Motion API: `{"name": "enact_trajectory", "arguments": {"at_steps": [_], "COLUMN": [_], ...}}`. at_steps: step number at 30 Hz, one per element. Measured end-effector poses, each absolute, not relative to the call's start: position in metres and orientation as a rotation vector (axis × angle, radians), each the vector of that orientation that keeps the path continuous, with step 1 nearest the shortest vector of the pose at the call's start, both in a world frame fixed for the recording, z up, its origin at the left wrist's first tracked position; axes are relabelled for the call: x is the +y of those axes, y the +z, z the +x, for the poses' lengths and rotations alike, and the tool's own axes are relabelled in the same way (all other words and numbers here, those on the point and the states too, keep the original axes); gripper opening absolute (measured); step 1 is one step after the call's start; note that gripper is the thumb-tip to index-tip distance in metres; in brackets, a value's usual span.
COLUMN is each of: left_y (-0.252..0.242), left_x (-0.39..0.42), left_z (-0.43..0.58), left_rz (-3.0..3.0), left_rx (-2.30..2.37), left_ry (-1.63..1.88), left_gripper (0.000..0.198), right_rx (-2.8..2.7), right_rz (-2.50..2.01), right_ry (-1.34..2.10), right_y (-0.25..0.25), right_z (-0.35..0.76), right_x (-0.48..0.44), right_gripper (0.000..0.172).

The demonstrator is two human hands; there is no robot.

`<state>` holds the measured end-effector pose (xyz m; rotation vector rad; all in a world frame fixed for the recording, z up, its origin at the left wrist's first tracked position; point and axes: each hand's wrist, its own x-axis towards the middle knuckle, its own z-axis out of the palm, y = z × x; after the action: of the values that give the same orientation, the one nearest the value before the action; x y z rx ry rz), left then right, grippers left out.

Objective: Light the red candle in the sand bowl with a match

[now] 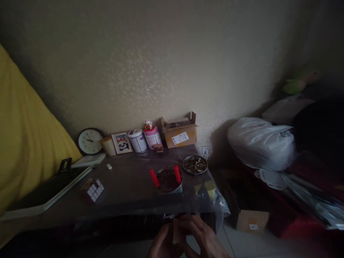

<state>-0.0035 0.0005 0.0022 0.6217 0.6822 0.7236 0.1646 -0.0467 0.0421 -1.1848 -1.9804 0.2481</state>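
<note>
At the bottom middle, below the table's front edge, both my hands are closed around a small brown cardboard box (177,232), in size like a matchbox. My left hand (160,243) grips its left side, and my right hand (199,234) has its fingers bent over the right side. Dim light hides the finer details between the fingers. Just beyond on the table stands a round bowl (167,180) with dark contents. Two red candles, a left candle (154,178) and a right candle (177,174), lean at its sides. A round metal dish (195,165) holds several matchsticks.
A clock (90,141), framed panda picture (122,142), canisters (137,140) and an open carton (180,137) line the wall. A puzzle cube (94,190) and a dark green board (51,188) lie left. White bags (262,143) and a floor carton (252,220) are right.
</note>
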Motion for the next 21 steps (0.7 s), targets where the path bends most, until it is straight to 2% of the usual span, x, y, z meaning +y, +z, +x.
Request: {"name": "enact_trajectory", "arguments": {"at_steps": [8,14,21], "left_y": [0.008,0.021,0.017], "left_x": [-0.004,-0.012,-0.013], "left_z": [0.006,0.004,0.003], "left_rz": [0.421,0.537,0.557], "left_rx": [0.533,0.45,0.412], "left_ry": [0.756,0.834,0.848], "left_gripper": [0.024,0.022,0.023], "right_rx": [-1.95,-1.958,-1.966], "right_rz": [-1.188,-1.156,-1.182], "right_ry": [0.313,0.301,0.318], "right_y": [0.051,0.047,0.048], "right_z": [0.157,0.154,0.153], "right_x": [-0.058,-0.06,-0.062], "right_gripper": [0.03,0.038,0.036]}}
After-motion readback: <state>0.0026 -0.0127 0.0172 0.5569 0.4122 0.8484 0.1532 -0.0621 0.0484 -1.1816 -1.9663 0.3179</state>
